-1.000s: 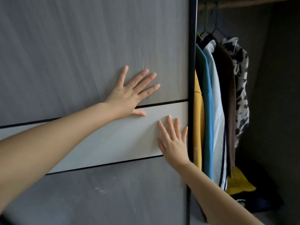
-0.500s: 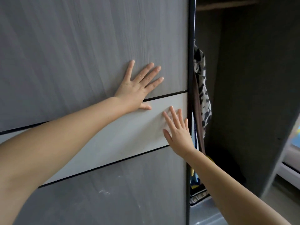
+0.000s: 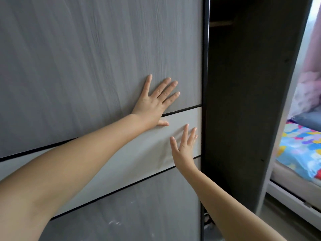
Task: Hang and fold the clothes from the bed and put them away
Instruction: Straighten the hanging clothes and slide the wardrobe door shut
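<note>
**Both palms flat on the sliding wardrobe door**

The left hand (image 3: 154,103) lies spread on the grey wood-grain panel of the wardrobe door (image 3: 97,54), fingers straight and fanned, the thumb resting on the pale band (image 3: 121,159) that crosses the door. The right hand (image 3: 185,146) is flat on that same pale band, lower and to the right, its fingers straight and close to the door's dark right edge (image 3: 205,66). Neither hand curls round or pinches anything; both only press.

Right of that edge a dark gap (image 3: 220,84) shows the wardrobe's inside, with part of a rail (image 3: 220,23) high up. No hanging garments can be seen in the gap from here. Something small lies at the foot of the gap (image 3: 207,221), too dim to name. Farther right stands the wardrobe's side wall (image 3: 251,101), and beyond it the bed (image 3: 298,150) with a bright patterned sheet and a pink fabric heap (image 3: 307,91) at its far end. Whether that heap is clothing left to fold cannot be told.

The door looks stiff, broad and fairly heavy, with a smooth face and no handle in view, so flat palms must rely on friction and may slip. Pressing in firmly while pushing sideways, or hooking fingers on the dark edge frame, would give surer purchase; fingers near that edge risk a pinch against the side wall.
</note>
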A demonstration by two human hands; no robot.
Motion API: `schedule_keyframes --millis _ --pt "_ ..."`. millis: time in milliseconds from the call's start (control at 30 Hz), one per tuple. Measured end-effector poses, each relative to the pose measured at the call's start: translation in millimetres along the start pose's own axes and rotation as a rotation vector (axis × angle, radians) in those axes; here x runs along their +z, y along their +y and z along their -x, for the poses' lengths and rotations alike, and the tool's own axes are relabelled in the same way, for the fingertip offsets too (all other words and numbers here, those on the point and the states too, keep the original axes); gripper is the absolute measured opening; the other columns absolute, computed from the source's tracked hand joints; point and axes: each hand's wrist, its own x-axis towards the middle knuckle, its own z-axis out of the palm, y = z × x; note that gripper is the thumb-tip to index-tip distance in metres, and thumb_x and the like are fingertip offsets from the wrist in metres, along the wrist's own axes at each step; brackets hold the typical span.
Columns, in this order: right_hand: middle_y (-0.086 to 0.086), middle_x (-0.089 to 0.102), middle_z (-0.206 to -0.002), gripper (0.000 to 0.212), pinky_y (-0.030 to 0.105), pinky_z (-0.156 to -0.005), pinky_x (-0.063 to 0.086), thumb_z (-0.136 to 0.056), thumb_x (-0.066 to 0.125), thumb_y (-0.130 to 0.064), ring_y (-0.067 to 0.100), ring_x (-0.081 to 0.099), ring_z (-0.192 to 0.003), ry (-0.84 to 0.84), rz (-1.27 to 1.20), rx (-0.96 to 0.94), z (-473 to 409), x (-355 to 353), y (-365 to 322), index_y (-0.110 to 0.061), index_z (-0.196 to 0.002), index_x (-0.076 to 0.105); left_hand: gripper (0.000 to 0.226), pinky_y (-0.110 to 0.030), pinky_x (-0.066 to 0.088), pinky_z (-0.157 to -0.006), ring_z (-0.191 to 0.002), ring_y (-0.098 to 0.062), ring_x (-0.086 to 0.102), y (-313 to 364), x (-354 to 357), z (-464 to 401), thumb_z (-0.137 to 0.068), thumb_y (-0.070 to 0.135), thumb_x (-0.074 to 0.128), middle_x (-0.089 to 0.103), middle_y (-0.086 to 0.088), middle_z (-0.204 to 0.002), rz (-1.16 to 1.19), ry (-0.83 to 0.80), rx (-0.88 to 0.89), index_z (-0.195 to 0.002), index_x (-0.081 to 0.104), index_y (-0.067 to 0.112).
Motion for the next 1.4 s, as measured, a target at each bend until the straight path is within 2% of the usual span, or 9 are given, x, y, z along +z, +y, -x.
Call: schedule_keyframes --millis 133,267,367,433,533,633,900,1133,1400 --pt "-0.007 -0.031 -0.155 0.077 0.049 -0.118 -0.003 -0.097 0.044 -0.046 0.016 -0.029 -0.143 -0.009 0.013 -0.002 -22.7 -37.0 20.7 -0.040 -0.149 -0.013 0.098 -0.067 -0.005 -0.104 -0.147 -0.030 -0.004 26.7 -1.1 -36.1 -0.080 0.080 0.027 -0.008 -0.011 -0.160 -0.042 0.097 -0.015 -0.153 -0.003 0.021" --pt "-0.005 -0.028 -0.156 0.077 0.044 -0.118 0.001 -0.097 0.046 -0.046 0.020 -0.024 -0.144 -0.024 0.033 0.026 -50.9 -82.3 41.7 -0.039 -0.149 -0.010 0.093 -0.067 -0.004 -0.105 -0.148 -0.030 -0.003 57.4 -4.4 -81.9 -0.083 0.078 0.025 -0.007 -0.010 -0.160 -0.019 0.130 -0.019 -0.153 0.001 0.022" --pt "-0.006 -0.027 -0.157 0.076 0.045 -0.119 0.004 -0.097 0.044 -0.049 0.019 -0.023 -0.145 -0.021 -0.003 0.073 -71.4 -108.0 54.3 -0.039 -0.150 -0.009 0.092 -0.067 -0.004 -0.105 -0.147 -0.030 -0.004 80.0 -7.5 -114.3 -0.084 0.077 0.024 -0.007 -0.011 -0.160 -0.008 0.144 -0.018 -0.153 0.000 0.021" --pt "-0.007 -0.028 -0.156 0.073 0.046 -0.117 0.001 -0.097 0.041 -0.050 0.019 -0.025 -0.144 0.000 -0.046 0.106 -84.3 -118.4 60.1 -0.039 -0.150 -0.009 0.091 -0.067 -0.005 -0.105 -0.147 -0.030 -0.005 92.3 -10.4 -133.7 -0.085 0.076 0.022 -0.008 -0.012 -0.160 -0.011 0.152 -0.015 -0.153 -0.002 0.020" --pt "-0.007 -0.029 -0.156 0.069 0.045 -0.116 -0.004 -0.099 0.034 -0.050 0.021 -0.027 -0.143 0.067 -0.083 0.133 -106.0 -132.4 69.2 -0.038 -0.150 -0.010 0.091 -0.067 -0.005 -0.105 -0.147 -0.030 -0.006 112.6 -12.6 -165.4 -0.085 0.075 0.022 -0.008 -0.012 -0.160 0.001 0.165 -0.018 -0.153 -0.001 0.020" --pt "-0.008 -0.030 -0.156 0.068 0.051 -0.115 -0.003 -0.099 0.032 -0.052 0.022 -0.027 -0.143 0.128 -0.080 0.160 -131.3 -151.8 82.2 -0.038 -0.150 -0.012 0.091 -0.067 -0.007 -0.105 -0.147 -0.031 -0.007 132.7 -16.2 -199.8 -0.086 0.075 0.024 -0.008 -0.012 -0.160 0.016 0.180 -0.017 -0.153 -0.001 0.020" --pt "-0.006 -0.027 -0.157 0.071 0.055 -0.114 -0.002 -0.099 0.034 -0.051 0.024 -0.024 -0.144 0.212 -0.060 0.194 -177.6 -199.8 115.5 -0.035 -0.151 -0.011 0.091 -0.067 -0.008 -0.105 -0.147 -0.032 -0.005 176.2 -27.0 -268.3 -0.085 0.075 0.027 -0.005 -0.012 -0.160 0.033 0.213 -0.009 -0.153 0.003 0.019" --pt "-0.005 -0.023 -0.158 0.069 0.053 -0.115 0.001 -0.099 0.034 -0.050 0.024 -0.021 -0.146 0.257 -0.053 0.193 -202.4 -230.7 138.2 -0.034 -0.152 -0.008 0.092 -0.068 -0.011 -0.104 -0.147 -0.033 -0.007 203.9 -29.5 -309.7 -0.085 0.075 0.026 -0.006 -0.014 -0.160 0.041 0.231 -0.017 -0.153 0.003 0.018" --pt "-0.006 -0.021 -0.159 0.062 0.054 -0.115 0.002 -0.101 0.025 -0.049 0.022 -0.018 -0.147 0.290 -0.078 0.228 -213.4 -242.7 149.2 -0.037 -0.151 -0.009 0.090 -0.068 -0.012 -0.102 -0.147 -0.034 -0.009 220.4 -37.9 -335.9 -0.087 0.073 0.027 -0.009 -0.016 -0.159 0.059 0.209 -0.001 -0.153 0.002 0.017"
